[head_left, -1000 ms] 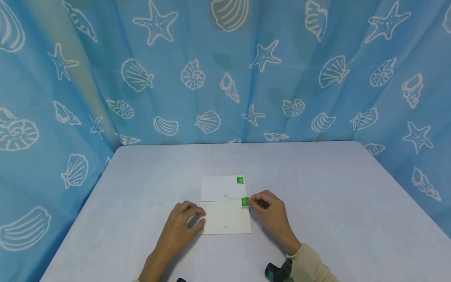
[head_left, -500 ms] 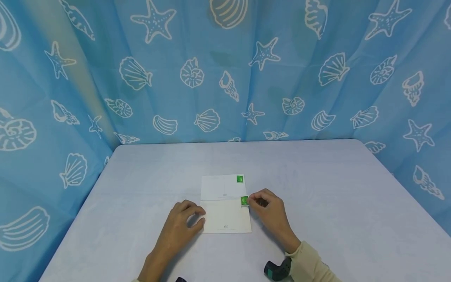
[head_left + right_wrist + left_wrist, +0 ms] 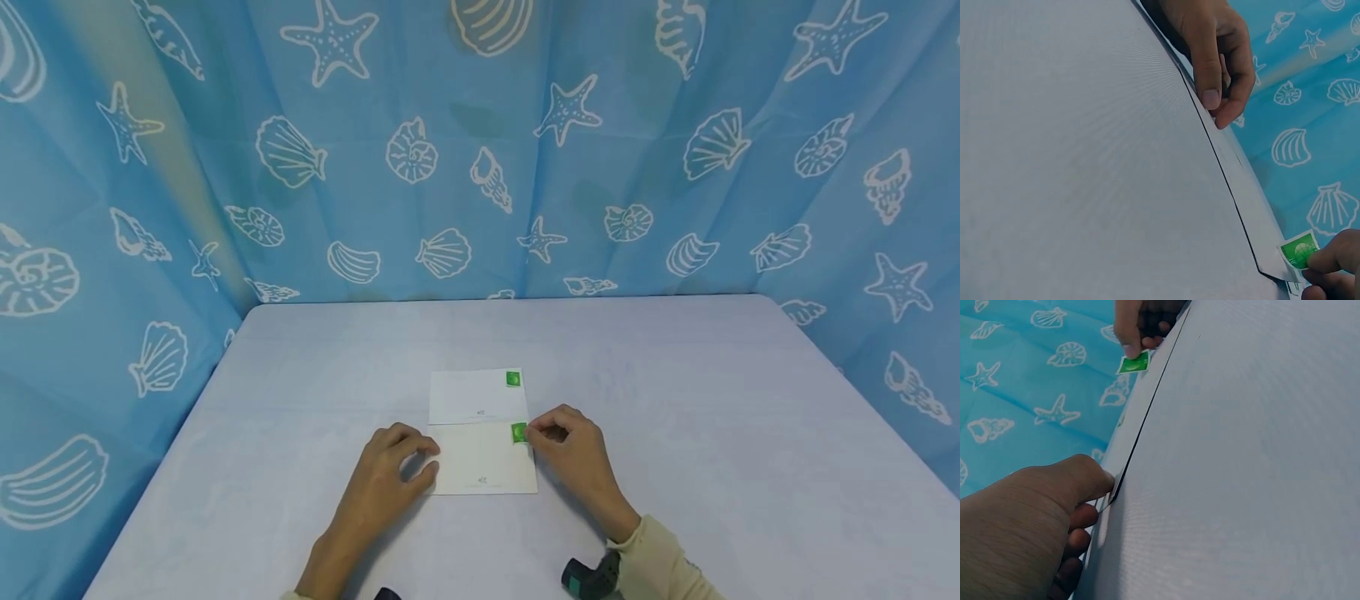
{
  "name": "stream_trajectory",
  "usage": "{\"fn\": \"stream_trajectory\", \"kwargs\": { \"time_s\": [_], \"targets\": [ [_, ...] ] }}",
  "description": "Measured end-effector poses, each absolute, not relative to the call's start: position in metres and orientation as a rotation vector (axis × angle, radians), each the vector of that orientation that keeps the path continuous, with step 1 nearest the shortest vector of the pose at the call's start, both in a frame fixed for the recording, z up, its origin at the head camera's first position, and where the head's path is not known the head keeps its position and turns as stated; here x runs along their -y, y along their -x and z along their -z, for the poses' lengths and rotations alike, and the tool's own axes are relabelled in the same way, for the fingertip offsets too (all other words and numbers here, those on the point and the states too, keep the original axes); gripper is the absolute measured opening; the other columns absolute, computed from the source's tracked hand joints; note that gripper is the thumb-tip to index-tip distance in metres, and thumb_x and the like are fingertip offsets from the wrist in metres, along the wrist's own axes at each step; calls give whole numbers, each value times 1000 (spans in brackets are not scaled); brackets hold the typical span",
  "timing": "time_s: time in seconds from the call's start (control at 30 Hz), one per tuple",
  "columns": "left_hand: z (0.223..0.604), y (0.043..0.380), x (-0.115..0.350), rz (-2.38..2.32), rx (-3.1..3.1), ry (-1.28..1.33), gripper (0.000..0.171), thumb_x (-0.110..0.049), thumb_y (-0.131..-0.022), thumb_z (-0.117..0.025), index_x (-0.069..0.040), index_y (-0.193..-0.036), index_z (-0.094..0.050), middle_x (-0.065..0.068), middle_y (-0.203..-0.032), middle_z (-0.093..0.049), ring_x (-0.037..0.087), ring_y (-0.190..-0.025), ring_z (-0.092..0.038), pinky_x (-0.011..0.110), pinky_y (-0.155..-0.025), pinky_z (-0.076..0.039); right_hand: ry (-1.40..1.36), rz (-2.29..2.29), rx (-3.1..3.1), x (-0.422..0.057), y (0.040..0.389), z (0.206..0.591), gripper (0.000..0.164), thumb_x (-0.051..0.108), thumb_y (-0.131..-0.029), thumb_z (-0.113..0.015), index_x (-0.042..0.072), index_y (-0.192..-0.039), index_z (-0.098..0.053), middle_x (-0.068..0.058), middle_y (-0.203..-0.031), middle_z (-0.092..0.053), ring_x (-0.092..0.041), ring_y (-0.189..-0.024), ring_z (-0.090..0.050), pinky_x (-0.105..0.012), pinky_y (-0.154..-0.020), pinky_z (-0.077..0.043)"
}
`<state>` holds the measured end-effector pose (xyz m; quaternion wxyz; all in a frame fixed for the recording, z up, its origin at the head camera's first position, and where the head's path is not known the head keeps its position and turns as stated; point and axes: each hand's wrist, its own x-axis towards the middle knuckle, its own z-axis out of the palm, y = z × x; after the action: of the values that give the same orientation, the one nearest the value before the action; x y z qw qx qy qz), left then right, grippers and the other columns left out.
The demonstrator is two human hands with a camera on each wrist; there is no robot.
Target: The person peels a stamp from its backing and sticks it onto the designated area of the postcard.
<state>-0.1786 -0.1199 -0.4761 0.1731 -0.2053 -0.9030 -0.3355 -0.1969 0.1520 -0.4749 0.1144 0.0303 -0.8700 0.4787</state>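
Two white postcards lie one beyond the other, the near postcard (image 3: 480, 460) and the far postcard (image 3: 468, 396). The far one bears a green stamp (image 3: 513, 379) in its upper right corner. Between thumb and forefinger my right hand (image 3: 573, 450) pinches the edge of a second green stamp (image 3: 519, 432), held at the near postcard's upper right corner. In the right wrist view this stamp (image 3: 1300, 250) looks slightly tilted up. My left hand (image 3: 390, 475) rests at the near postcard's left edge, its thumb and forefinger bent, tips touching the card and apart.
A white-covered table (image 3: 712, 400) stretches around the cards. Behind it hangs a blue curtain (image 3: 480, 108) with white shells and starfish. A dark device (image 3: 592, 577) sits by my right wrist at the near edge.
The stamp in my right hand has moved slightly toward me and to the left, further onto the near postcard. My left hand stays in place.
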Motion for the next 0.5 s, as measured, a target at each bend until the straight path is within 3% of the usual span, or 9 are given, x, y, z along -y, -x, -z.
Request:
{"fn": "stream_trajectory", "kwargs": {
  "time_s": [0.5],
  "targets": [
    [476,180,119,943,2602,540,19,-12,-80,-84,-22,-94,-74,-11,-99,-60,12,-93,-53,34,-81,-50,-104,-1305,2561,-152,196,476,7,8,-84,-77,13,-82,-73,3,-83,-61,-12,-79,-56,-26,-70,-49]
  ]
}}
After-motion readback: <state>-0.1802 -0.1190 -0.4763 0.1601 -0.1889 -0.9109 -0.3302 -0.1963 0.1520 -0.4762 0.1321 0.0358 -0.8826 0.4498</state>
